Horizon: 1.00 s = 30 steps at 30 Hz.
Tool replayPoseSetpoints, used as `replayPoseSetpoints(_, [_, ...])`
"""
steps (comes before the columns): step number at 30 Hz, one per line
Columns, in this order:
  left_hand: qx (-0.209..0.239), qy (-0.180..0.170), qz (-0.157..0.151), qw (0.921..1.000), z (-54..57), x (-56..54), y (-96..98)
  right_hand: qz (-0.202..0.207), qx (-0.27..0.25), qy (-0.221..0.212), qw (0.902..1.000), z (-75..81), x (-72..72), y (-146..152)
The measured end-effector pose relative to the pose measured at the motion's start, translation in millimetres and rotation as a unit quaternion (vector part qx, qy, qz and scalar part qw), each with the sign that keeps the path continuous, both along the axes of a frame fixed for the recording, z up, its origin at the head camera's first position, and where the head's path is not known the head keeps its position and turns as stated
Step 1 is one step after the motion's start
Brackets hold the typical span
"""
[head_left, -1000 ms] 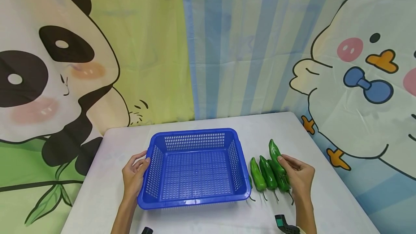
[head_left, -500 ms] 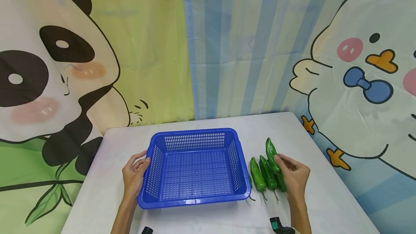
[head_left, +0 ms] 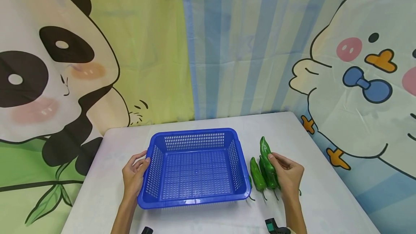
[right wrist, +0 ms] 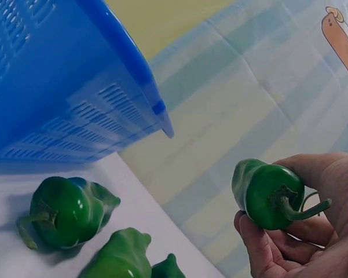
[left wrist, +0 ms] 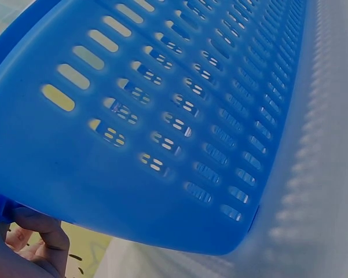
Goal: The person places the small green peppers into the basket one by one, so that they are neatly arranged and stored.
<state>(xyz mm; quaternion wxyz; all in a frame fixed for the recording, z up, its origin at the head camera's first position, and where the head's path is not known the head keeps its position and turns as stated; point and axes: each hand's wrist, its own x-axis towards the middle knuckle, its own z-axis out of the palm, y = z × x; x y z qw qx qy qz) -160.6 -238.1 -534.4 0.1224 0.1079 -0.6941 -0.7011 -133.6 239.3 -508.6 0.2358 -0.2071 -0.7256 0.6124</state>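
A blue plastic basket [head_left: 191,202] with slotted walls sits in the middle of the table in the head view, with nothing inside it. My left hand [head_left: 133,176] holds its left rim, thumb on the edge; in the left wrist view the bent fingers [left wrist: 46,231] show at the rim's corner. To the basket's right, my right hand [head_left: 290,174] pinches a long green pepper [head_left: 264,148] between thumb and fingers. In the right wrist view that green pepper [right wrist: 272,194] is raised, its stem toward the camera. Several more green peppers [head_left: 258,176] lie beneath and beside it, partly hidden.
The white table [head_left: 328,205] reaches back to printed curtains with a panda [head_left: 65,93] and a white bird [head_left: 357,125]. One pepper lies close against the basket's right wall, mostly covered by it. A pepper stem pokes out right of my right wrist.
My right hand has moved left with the pepper it pinches, drawing nearer the basket and passing over the other peppers. The left hand and the basket stay still.
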Motion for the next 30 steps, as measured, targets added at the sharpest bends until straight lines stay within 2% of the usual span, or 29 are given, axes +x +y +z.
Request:
replayPoseSetpoints(6, [0.014,0.011,-0.001,0.9998,-0.5,-1.8,-0.7,0.004,0.005,-0.002,1.0,3.0,-2.3,-9])
replayPoseSetpoints(11, [0.013,0.003,-0.001,0.9999,-0.5,-2.3,-0.5,0.004,0.01,-0.018,0.9998,5.9,-3.3,-16])
replayPoseSetpoints(24, [0.017,0.014,-0.002,0.9998,-1.1,-1.6,0.0,0.019,-0.012,-0.028,0.9994,13.1,-2.8,-29])
replayPoseSetpoints(30, [0.017,0.018,-0.004,0.9997,-2.0,-1.5,-0.3,0.023,-0.019,-0.016,0.9994,14.2,-3.2,-33])
